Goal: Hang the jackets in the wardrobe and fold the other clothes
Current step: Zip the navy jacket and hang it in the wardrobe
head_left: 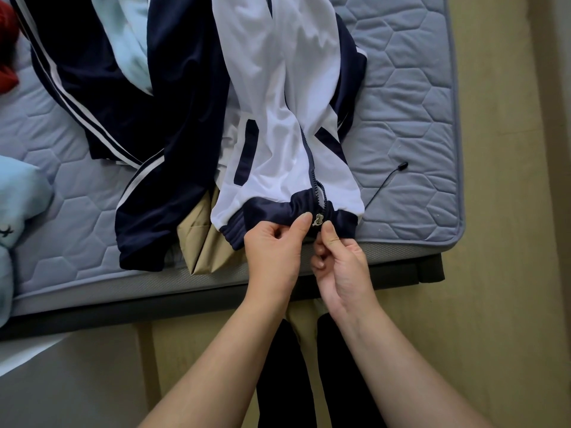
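Observation:
A white and navy zip jacket point(278, 128) lies lengthwise on the mattress point(411, 97), its navy hem band at the near edge. My left hand point(275, 251) pinches the hem band just left of the metal zip slider point(317, 219). My right hand point(338, 267) pinches the hem just right of the slider, at the bottom of the zip. To the left, a navy garment with white stripes point(123, 97) lies spread out. A beige garment point(205, 245) pokes out from under the jacket's hem.
A light blue garment point(131, 41) lies on the navy one. Something red point(7, 41) sits at the far left, and a pale blue soft item point(18, 205) at the left edge. A black drawcord point(389, 183) trails right of the jacket. Wood floor point(500, 273) lies beyond the bed.

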`<state>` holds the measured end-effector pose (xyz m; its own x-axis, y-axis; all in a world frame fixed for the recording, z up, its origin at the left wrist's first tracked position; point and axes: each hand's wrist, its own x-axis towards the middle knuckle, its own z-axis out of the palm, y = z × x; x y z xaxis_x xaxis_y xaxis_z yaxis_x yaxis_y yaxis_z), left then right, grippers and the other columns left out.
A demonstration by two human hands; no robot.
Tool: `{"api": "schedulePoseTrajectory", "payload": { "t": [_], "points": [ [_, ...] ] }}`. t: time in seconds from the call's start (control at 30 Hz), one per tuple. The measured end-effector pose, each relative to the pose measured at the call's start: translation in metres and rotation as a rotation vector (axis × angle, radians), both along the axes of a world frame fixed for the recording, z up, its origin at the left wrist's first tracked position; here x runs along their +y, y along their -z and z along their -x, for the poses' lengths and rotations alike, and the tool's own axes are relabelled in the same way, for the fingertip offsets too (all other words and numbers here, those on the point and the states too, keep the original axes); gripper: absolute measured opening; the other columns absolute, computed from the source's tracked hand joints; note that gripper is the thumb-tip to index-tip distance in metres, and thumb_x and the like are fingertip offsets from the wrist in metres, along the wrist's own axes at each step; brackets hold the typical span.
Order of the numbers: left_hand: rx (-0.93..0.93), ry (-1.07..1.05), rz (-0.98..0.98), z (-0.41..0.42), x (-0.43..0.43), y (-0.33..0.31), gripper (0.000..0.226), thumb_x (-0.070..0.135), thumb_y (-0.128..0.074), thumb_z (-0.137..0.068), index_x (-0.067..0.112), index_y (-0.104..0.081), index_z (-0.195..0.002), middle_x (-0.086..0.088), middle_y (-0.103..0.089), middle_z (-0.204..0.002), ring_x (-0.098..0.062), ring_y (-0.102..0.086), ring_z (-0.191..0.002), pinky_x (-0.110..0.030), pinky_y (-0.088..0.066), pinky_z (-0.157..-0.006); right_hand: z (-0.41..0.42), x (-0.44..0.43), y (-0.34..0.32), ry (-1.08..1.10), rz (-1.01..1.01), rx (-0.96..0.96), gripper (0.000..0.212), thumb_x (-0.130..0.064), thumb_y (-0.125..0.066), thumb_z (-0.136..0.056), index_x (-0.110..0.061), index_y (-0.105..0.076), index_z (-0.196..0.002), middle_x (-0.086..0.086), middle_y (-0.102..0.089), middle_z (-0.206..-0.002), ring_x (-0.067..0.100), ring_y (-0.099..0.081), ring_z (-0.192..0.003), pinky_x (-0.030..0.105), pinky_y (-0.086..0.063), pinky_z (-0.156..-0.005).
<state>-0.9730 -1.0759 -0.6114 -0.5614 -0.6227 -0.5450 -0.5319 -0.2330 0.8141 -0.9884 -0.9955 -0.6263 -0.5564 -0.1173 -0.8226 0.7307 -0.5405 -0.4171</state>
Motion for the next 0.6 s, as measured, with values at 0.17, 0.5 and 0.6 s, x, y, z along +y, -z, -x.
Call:
{"api": "schedulePoseTrajectory", "payload": {
  "t": [0.17,0.5,0.6],
  "points": [
    [-0.110,0.271,0.164,-0.004,-0.011,0.005,0.055,0.023,-0.073,-0.080,0.019,-0.028,-0.049,0.012,-0.025,-0.040,-0.008,-0.022,-0.045,-0.025,-0.025,-0.048,0.001,0.000,0.004,0.060,-0.117,-0.029,0.032,-0.003,-0.059,-0.088,-0.015,-0.043,-0.064,-0.006,-0.048,-0.052,0.001,-0.039,-0.044,0.012,-0.026,-0.037],
    [-0.250,0.422,0.176,-0.004,-0.018,0.017,0.051,0.026,-0.072,-0.081,0.017,-0.033,-0.050,0.008,-0.029,-0.046,-0.010,-0.026,-0.046,-0.025,-0.024,-0.049,-0.001,0.013,0.013,-0.251,-0.259,-0.061,0.030,-0.022,-0.059,-0.092,-0.015,-0.049,-0.065,-0.005,-0.048,-0.057,0.002,-0.042,-0.048,0.016,-0.029,-0.041],
    [-0.259,0.422,0.153,-0.010,-0.020,0.018,0.052,0.027,-0.072,-0.081,0.017,-0.031,-0.050,0.008,-0.028,-0.046,-0.010,-0.024,-0.046,-0.026,-0.024,-0.050,-0.001,0.022,0.006,-0.606,-0.341,0.011,0.037,-0.031,-0.057,-0.094,-0.017,-0.064,-0.061,-0.007,-0.045,-0.058,0.004,-0.039,-0.051,0.018,-0.029,-0.048]
  ]
}}
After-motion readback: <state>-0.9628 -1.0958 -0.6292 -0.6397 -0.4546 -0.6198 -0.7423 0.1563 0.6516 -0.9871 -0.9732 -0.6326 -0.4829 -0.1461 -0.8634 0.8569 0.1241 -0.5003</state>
